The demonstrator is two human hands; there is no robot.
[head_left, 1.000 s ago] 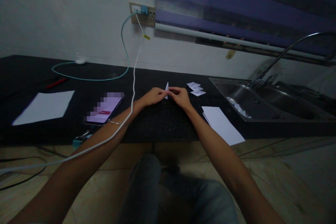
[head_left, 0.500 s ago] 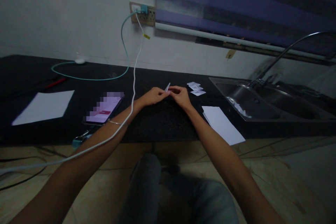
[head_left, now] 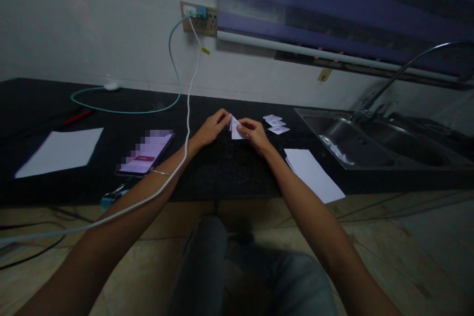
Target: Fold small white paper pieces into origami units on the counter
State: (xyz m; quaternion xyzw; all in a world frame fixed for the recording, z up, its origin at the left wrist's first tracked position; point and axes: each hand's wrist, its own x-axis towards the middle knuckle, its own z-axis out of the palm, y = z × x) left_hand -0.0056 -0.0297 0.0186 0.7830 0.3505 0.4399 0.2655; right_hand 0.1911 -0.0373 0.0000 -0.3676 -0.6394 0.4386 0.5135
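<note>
Down at six o'clock sit the knees (head_left: 237, 266), both forearms running up onto the counter (head_left: 222, 173). At four o'clock of the hands lies a stack of sheets (head_left: 313, 175), at eight o'clock the phone (head_left: 146, 154). Now the centre: the paper (head_left: 234, 131) was edge-on a moment ago, a thin sliver between the fingertips. It has swung round and shows a broad white face with a pointed top, low over the counter! The right hand (head_left: 254, 133) has its fingers clamped on the paper's right side. The left hand (head_left: 211, 128) has stretched long, fingertips at the top corner, and whether they pinch or only press I cannot tell. So the fold looks turned over for another crease. Just beyond, at two o'clock, three small folded pieces (head_left: 276, 124) wait, with the sink (head_left: 355, 143) farther right.
</note>
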